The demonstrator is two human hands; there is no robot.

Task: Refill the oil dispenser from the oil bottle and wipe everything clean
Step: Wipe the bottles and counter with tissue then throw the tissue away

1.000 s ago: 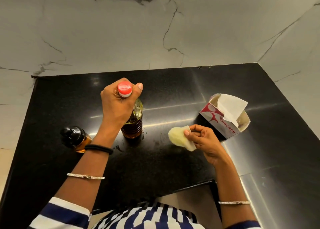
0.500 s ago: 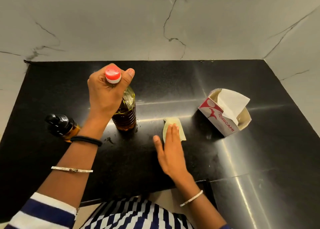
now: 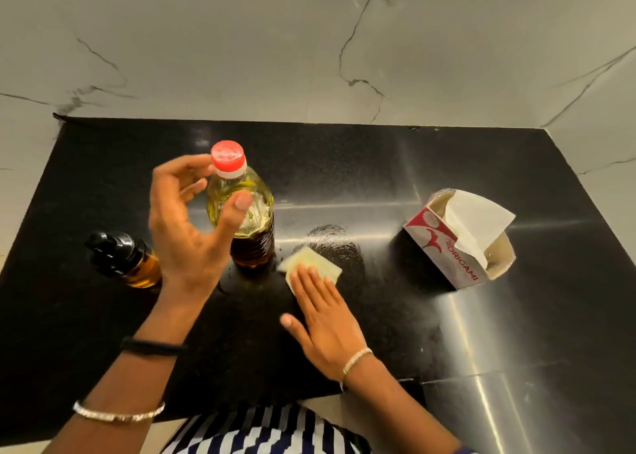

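Note:
The oil bottle, clear plastic with a red cap, stands upright on the black countertop. My left hand curls loosely around its neck with fingers spread, and a gap shows between the fingers and the bottle. The oil dispenser, amber glass with a black pump top, stands to the left of my left wrist. My right hand lies flat, its fingers pressing a folded, oil-yellowed tissue onto the counter just right of the bottle's base.
An open red-and-white tissue box with a white sheet sticking out sits at the right. A streaky smear marks the counter behind the tissue. Marble walls close the back and right sides. The counter's front edge runs near my body.
My left hand has let go of the bottle cap and opened. My right hand laid the tissue on the counter and slid it left toward the bottle's base.

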